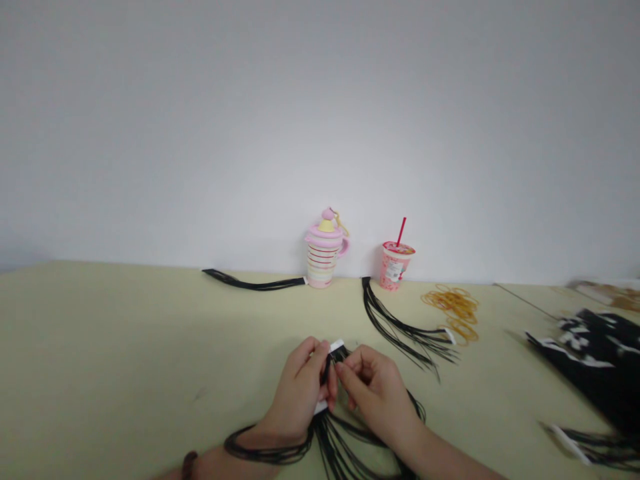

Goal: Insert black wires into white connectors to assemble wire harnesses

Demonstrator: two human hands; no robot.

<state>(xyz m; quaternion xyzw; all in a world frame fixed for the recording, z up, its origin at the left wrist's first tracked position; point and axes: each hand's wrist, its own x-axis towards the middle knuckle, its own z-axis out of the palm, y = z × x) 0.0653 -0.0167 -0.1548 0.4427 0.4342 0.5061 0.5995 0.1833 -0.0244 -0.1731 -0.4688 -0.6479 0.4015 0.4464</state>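
Observation:
My left hand [300, 383] pinches a black wire bundle close to its white connector [337, 345], which sticks up above the fingertips. A second white connector [321, 407] shows below that hand, with black wires [330, 443] fanning out toward me. Some wires loop over my left wrist. My right hand [373, 387] is closed, thumb and forefinger pinched on the black wires just below the upper connector, touching the left fingers. Wires also curve out behind the right hand.
A striped pink-lidded cup [321, 257] and a pink cup with a straw [393, 267] stand by the wall. Wire bundles [255, 287] [395, 323] lie near them. Yellow rubber bands [453, 307] lie right of centre; black-and-white cables [595, 353] are piled at far right.

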